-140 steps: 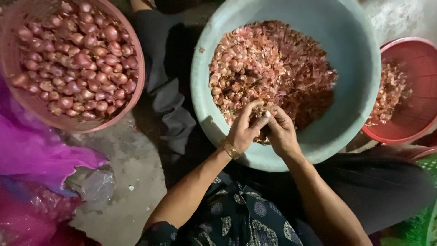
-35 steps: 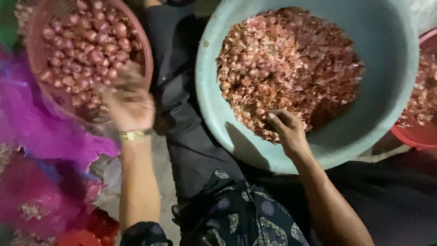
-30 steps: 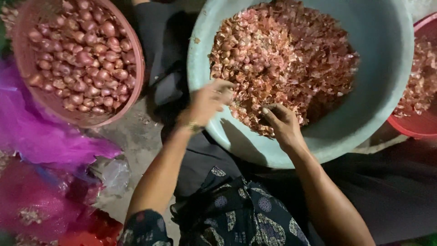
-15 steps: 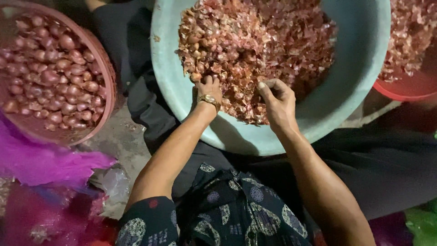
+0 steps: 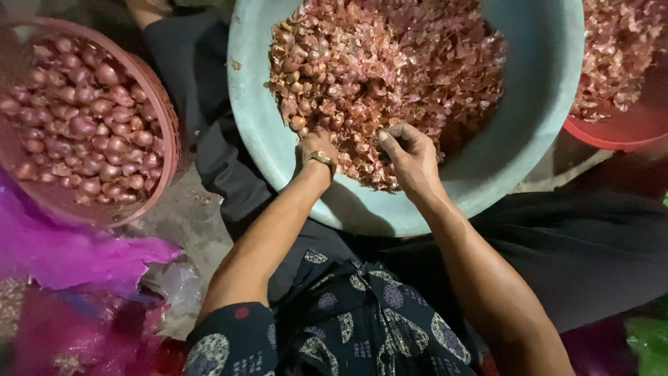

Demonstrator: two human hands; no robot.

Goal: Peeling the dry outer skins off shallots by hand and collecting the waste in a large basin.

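Left hand: the left hand (image 5: 314, 147) is sunk into the near edge of the heap, fingers curled down among the skins; a gold-coloured band sits at the wrist. Whether the fingers are closed on a bulb cannot be told, as they are buried.
Right hand: the right hand (image 5: 410, 154) rests on the same edge of the heap, just beside the left, thumb pressed toward bent fingers in a pinch. What it pinches is hidden; grip state cannot be told.
Heap: shallot skins and unpeeled shallots (image 5: 390, 69) fill the middle and far part of the basin, reddish-brown and papery, touching both hands.
Basin: a large pale green basin (image 5: 536, 132) sits in front of the person's lap, its near inner wall bare.
Basket, left: a pink basket (image 5: 163, 118) holds peeled shallots (image 5: 83, 132), smooth and purple-pink, well apart from the hands.
Tub, right: a red tub (image 5: 612, 129) at the upper right edge holds more skins, just beside the basin.
Lower left: magenta mesh bags (image 5: 69, 251) lie on the floor below the basket.
Clothing: dark patterned cloth (image 5: 348, 320) covers the lap.
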